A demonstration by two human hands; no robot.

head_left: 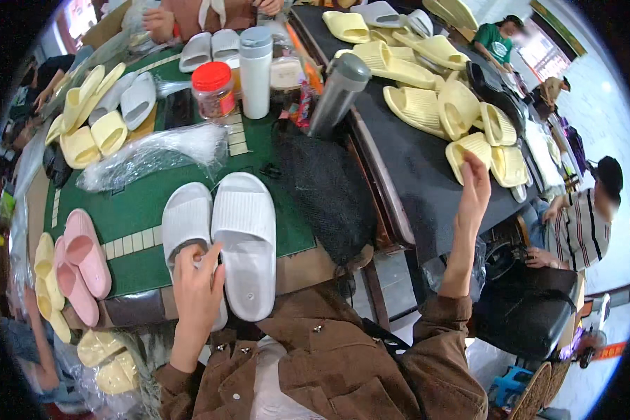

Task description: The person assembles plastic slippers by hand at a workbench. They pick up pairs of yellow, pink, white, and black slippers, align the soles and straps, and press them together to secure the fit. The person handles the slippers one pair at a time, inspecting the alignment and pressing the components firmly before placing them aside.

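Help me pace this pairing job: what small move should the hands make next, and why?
Probably close the right hand on the yellow slipper it touches at the dark table. The left hand already rests on the white pair.

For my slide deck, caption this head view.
Left hand rests on white foam slides on green mat; right hand reaches yellow foam slide.

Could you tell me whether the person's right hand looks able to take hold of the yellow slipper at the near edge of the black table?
Probably yes: the right hand is already at the yellow slipper, fingertips touching it, and nothing lies between them.
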